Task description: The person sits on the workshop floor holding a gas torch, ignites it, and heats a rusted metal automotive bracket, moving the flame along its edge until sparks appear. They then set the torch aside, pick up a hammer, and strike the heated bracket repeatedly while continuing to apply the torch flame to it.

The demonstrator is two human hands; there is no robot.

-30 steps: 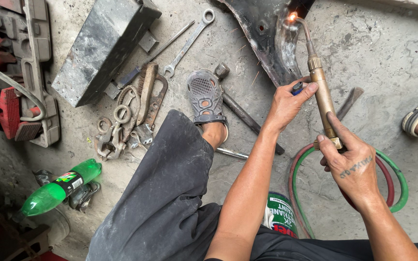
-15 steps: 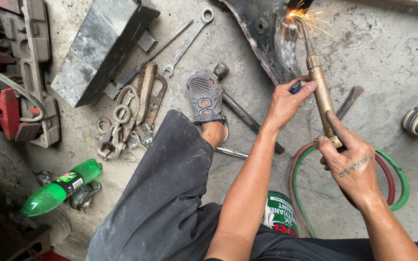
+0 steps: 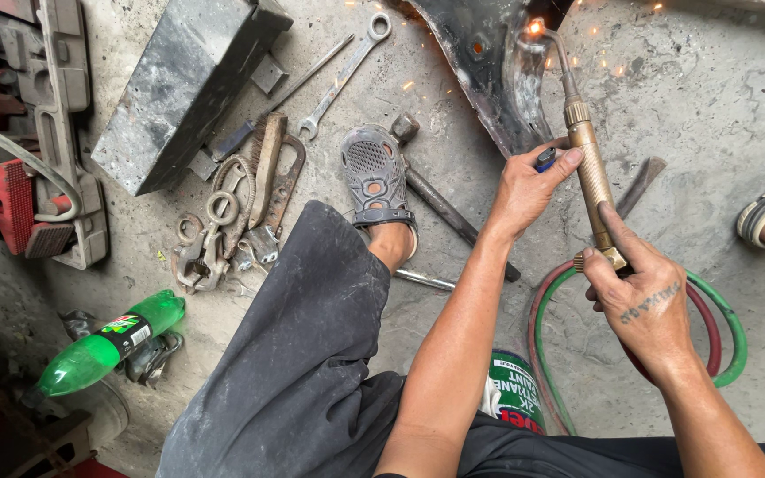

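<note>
Closest to the person, a grey trouser leg (image 3: 303, 354) filled the lower middle of the view, with a green-and-white can (image 3: 511, 394) tucked against it and red and green gas hoses (image 3: 719, 327) looping on the concrete floor (image 3: 737, 115) by the right wrist; the right hand (image 3: 644, 305) was closed firmly round the rear of the brass cutting torch (image 3: 588, 173), thumb laid along the barrel; the left hand (image 3: 529, 186) steadied the barrel further up, fingers curled loosely about it near a small blue valve knob, neither hand open; beyond them the bent nozzle met the edge of a dark steel plate (image 3: 489, 62), where a bright flame (image 3: 537, 26) burned and sparks scattered over the floor; a foot in a grey perforated clog (image 3: 374, 177) rested beside a hammer (image 3: 444, 195), with a combination spanner (image 3: 347, 75), pliers and rings (image 3: 214, 235) and a steel box (image 3: 183, 84) off to the left, and a green plastic bottle (image 3: 104, 345) lying near; to my eye the risks were plain enough; sparks were landing close to the bare ankle and the open clog, and could burn skin; the hoses lay near the falling sparks and might be scorched; bare hands sat near hot brass, and a slip of the left grip could swing the flame off the plate.
</note>
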